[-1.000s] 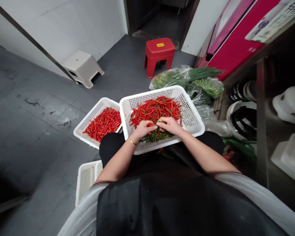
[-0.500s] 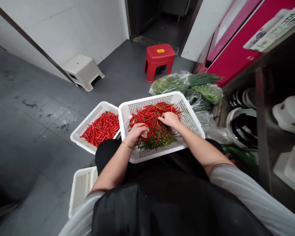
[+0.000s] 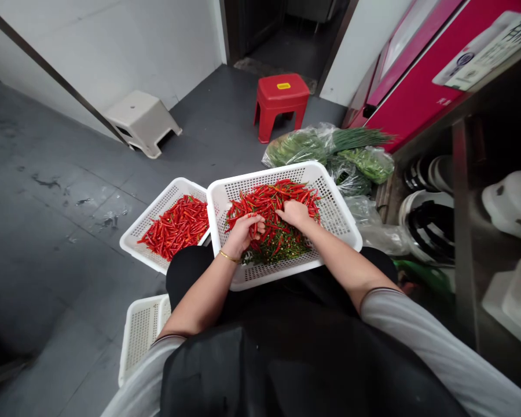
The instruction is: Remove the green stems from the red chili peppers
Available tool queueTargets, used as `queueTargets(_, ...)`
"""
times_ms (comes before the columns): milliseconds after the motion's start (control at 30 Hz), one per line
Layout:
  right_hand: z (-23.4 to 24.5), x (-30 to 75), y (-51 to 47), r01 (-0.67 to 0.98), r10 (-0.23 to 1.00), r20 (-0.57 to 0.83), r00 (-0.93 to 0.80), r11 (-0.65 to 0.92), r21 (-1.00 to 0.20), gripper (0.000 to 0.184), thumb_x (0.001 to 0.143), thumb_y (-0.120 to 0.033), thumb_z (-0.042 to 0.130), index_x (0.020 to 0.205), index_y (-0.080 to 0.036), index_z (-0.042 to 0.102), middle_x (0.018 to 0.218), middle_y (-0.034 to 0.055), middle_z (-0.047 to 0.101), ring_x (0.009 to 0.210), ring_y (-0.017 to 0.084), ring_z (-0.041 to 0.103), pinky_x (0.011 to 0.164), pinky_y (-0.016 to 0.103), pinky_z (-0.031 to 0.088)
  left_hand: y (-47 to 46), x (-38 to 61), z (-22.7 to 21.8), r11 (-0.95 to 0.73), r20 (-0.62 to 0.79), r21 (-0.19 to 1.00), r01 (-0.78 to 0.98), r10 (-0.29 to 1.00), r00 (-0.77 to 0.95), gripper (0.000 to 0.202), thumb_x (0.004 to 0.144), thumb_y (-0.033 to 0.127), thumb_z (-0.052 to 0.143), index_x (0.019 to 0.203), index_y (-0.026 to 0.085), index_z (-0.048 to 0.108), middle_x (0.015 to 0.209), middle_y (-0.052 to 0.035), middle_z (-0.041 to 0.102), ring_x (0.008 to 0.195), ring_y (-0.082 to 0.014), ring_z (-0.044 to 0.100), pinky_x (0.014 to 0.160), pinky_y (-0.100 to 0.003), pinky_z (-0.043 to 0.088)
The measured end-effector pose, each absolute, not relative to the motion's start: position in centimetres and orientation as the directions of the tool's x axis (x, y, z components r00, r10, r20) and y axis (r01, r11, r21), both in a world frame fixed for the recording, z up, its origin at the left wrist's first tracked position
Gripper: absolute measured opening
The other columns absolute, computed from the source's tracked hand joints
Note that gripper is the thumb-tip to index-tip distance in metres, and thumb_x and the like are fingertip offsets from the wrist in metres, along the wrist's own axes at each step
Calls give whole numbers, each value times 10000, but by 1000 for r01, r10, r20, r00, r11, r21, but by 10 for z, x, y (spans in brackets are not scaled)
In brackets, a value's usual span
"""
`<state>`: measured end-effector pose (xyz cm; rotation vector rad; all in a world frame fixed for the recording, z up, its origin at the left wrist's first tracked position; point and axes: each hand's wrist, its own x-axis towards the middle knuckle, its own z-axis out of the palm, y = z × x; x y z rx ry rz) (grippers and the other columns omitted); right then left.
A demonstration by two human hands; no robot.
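A white perforated basket rests on my lap. Inside it lie a heap of red chili peppers and, nearer me, a pile of green stems. My left hand is curled, palm partly up, around a few red chilies at the heap's near left side. Fingers pinched together, my right hand reaches into the heap at a chili; its fingertips are partly hidden. Left of my lap a second white basket holds stemless-looking red chilies.
Another white basket sits at lower left on the grey floor. Ahead stand a red stool and a pale stool. Bagged green vegetables lie beyond the lap basket. Shelves with white tubs line the right.
My left hand has turned slightly palm up and shifted a little right. My right hand has moved slightly left and toward me within the chili heap.
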<state>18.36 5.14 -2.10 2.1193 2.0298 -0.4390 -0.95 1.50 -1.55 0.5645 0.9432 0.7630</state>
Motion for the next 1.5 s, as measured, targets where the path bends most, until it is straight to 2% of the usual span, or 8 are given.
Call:
queueTargets(267,-7,166,19,979,940,-332,-75,7,-202,284,908,-313,467,928,-141,692,984,144,726,936,231,677,774,280,471,10,-8,-23,564,-501,787,-251,821,274,432,553,368,856,803,139,588,509,76,463,397,-36,386,366,-168,238)
queueTargets(467,-7,161,-24,814,944,-251,-213,29,-580,97,883,-243,502,842,-191,573,755,45,685,686,166,656,681,259,458,3,3,-27,574,-479,776,-260,805,350,418,585,430,827,719,136,563,472,77,416,385,-23,315,370,-169,169)
queueTargets(600,-9,156,-32,561,884,-371,-283,-161,-812,213,934,-307,409,770,-212,506,582,-49,547,431,112,527,483,225,405,0,3,-24,551,-451,777,-305,825,341,422,616,476,800,673,133,561,443,71,414,357,-20,292,361,-179,153)
queueTargets(667,-5,159,-33,528,872,-282,-401,-32,-849,238,941,-306,394,766,-209,523,612,-44,551,471,104,528,509,218,407,0,1,-22,592,-484,747,-302,796,363,427,634,495,786,658,123,577,433,68,404,346,-24,300,356,-185,142)
queueTargets(833,6,175,-6,704,673,-333,-661,402,-586,227,919,-339,516,793,-196,638,790,37,648,707,156,600,678,255,440,12,-11,-17,640,-526,691,-335,763,375,361,679,406,749,567,126,550,419,46,409,344,-35,330,357,-194,147)
queueTargets(1033,-12,162,50,929,881,-297,-368,363,-73,361,981,-398,404,1250,-235,582,1268,163,539,951,241,653,747,310,470,27,-32,-3,510,-439,665,-545,858,267,142,640,224,666,721,140,585,650,-21,623,543,-96,554,418,-182,315)
queueTargets(1267,-31,206,34,939,884,-320,-340,305,-157,215,953,-258,467,1005,-155,649,1033,118,653,902,206,647,788,279,450,23,-32,-7,520,-441,737,-432,854,276,243,646,288,735,777,133,601,450,89,385,346,-21,275,364,-175,103)
queueTargets(1500,-27,228,29,966,906,-348,-242,191,-173,306,892,-400,580,1111,-189,607,1142,106,656,949,221,639,758,290,453,20,-21,-13,543,-442,800,-256,821,361,339,711,444,720,775,118,652,454,38,488,352,-66,421,352,-204,251)
